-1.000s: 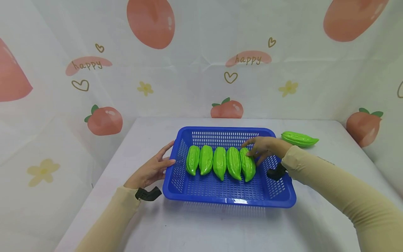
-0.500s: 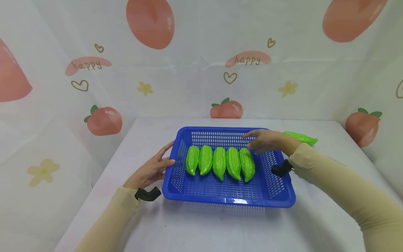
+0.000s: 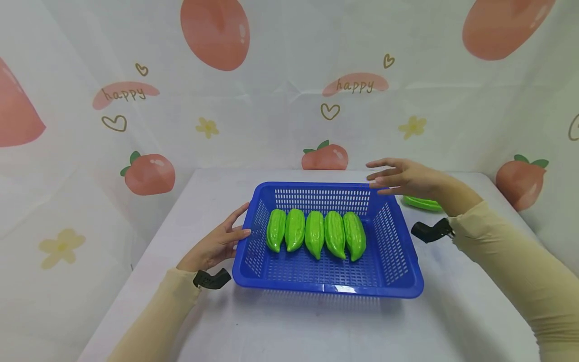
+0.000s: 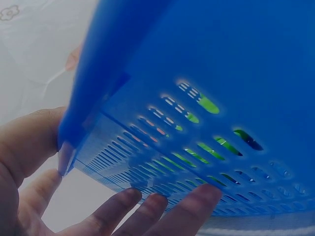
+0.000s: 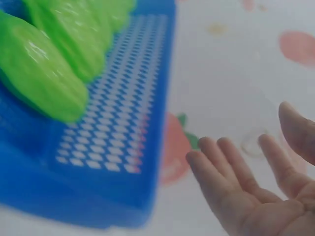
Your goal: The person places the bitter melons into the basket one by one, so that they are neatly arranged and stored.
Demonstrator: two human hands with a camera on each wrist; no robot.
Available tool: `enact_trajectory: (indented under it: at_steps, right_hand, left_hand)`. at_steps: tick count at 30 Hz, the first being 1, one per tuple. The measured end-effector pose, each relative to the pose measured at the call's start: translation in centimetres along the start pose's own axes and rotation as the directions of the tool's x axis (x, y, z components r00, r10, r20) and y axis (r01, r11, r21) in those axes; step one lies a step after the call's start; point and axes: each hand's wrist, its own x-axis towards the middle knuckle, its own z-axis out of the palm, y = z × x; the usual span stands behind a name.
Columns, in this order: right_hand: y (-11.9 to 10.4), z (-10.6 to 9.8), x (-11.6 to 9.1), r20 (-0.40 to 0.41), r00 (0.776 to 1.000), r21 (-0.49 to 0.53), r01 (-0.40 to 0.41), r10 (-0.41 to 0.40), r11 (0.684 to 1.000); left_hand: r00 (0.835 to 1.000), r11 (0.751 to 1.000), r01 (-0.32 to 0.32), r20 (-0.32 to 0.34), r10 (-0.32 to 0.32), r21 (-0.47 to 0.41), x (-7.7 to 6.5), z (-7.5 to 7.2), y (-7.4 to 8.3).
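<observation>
A blue plastic basket (image 3: 316, 274) holds several bright green bitter melons (image 3: 314, 235) side by side in a row. At the basket's left end, my left hand (image 3: 217, 246) grips the rim; in the left wrist view the thumb lies at the rim (image 4: 74, 113) and the other fingers lie against the slotted outer wall. My right hand (image 3: 409, 178) is raised above the basket's back right corner with fingers spread, holding nothing. Behind it, one more bitter melon (image 3: 420, 202) lies on the table, partly hidden by the right hand and wrist.
The basket stands on a white table (image 3: 289, 327). A white cloth backdrop (image 3: 267, 120) printed with peaches and flowers rises behind the table and along its sides. Each wrist carries a small black device (image 3: 212, 279).
My right hand has let go of the rightmost bitter melon in the basket and moved up and right, out over the back corner. The left hand and basket have stayed in place.
</observation>
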Motion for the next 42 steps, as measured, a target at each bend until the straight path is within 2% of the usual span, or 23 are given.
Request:
enact_trajectory:
  at_steps: [6, 15, 23, 28, 31, 35, 38, 42]
  right_hand:
    - [0.5, -3.4, -1.8, -0.127, 0.988, 0.079, 0.097, -0.087, 0.992]
    - [2.7, -6.8, -3.9, -0.268, 0.956, 0.119, 0.152, -0.115, 0.981]
    - [5.8, -8.2, -4.6, -0.338, 0.94, 0.172, 0.116, -0.052, 0.978]
    - [7.7, -8.7, -4.6, -0.371, 0.928, 0.071, 0.07, -0.039, 0.995]
    - [8.9, -9.0, -4.5, -0.369, 0.928, 0.052, 0.07, -0.046, 0.996]
    - [10.3, -9.2, -4.3, -0.386, 0.922, -0.037, 0.027, -0.039, 0.999]
    - [11.2, -9.1, -4.2, -0.431, 0.902, -0.162, -0.04, -0.034, 0.986]
    - [11.9, -8.9, -3.9, -0.468, 0.884, -0.227, -0.11, -0.01, 0.968]
  left_hand:
    - [1.0, 1.0, 0.003, -0.006, -0.003, 0.0, 0.0, -0.1, 0.0]
    - [1.0, 1.0, -0.002, 0.005, 0.002, -0.003, 0.0, -0.1, -0.1]
    - [1.0, 1.0, -0.004, 0.001, 0.004, -0.005, 0.0, 0.0, 0.0]
    - [1.0, 1.0, 0.001, 0.0, -0.001, -0.017, 0.0, 0.1, 0.0]
    - [1.0, 1.0, 0.005, 0.0, -0.005, -0.024, 0.0, 0.1, 0.0]
    - [1.0, 1.0, 0.005, 0.001, -0.005, -0.029, 0.0, 0.1, 0.0]
    - [1.0, 1.0, 0.003, 0.0, -0.003, -0.03, 0.0, 0.1, -0.1]
    - [1.0, 1.0, 0.001, 0.0, -0.001, -0.027, 0.1, 0.2, -0.1]
